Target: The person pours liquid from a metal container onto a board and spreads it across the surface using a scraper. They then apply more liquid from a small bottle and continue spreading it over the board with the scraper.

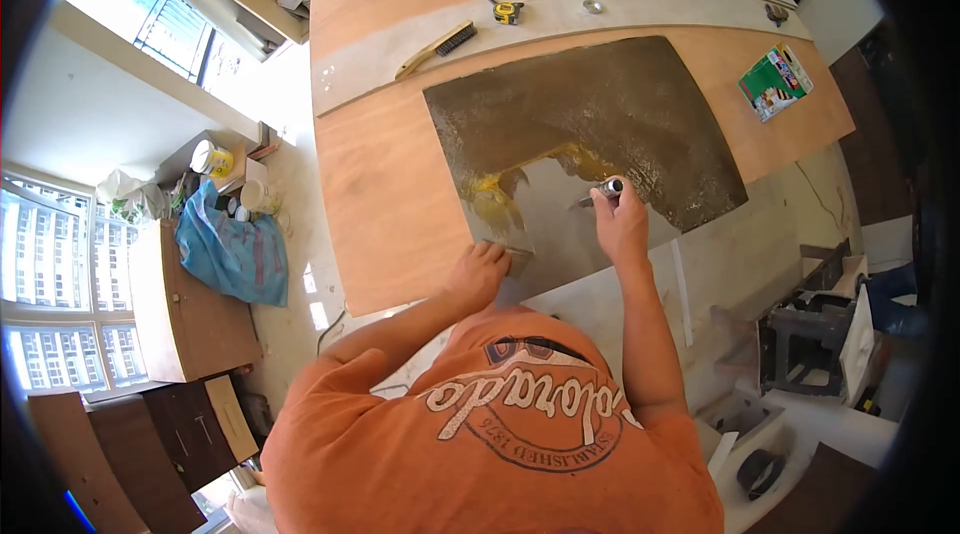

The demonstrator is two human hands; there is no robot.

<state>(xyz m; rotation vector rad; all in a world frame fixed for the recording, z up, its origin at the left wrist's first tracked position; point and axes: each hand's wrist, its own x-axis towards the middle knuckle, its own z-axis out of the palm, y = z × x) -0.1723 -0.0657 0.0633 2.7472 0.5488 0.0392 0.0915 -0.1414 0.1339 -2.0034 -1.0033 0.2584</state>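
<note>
A dark sheet [580, 84] lies on the wooden board, brown and wet-looking at the back, with a smooth grey area [560, 244] nearest me. Yellowish glue-like smears [495, 199] run along the border between the two. My right hand [624, 224] is closed around a short, silvery cylindrical handle [608, 188], held over the grey area; a thin tip points left from it. At the sheet's near left edge, my left hand [478, 274] has its fingers curled on a flat, thin piece [519, 260], whose kind I cannot tell.
A wooden-handled brush [436, 50], a yellow tape measure [507, 13] and a metal ring [593, 7] lie on a pale strip behind the sheet. To the right sits a green box [775, 84]. A blue cloth [232, 244] and buckets [210, 158] are on the left.
</note>
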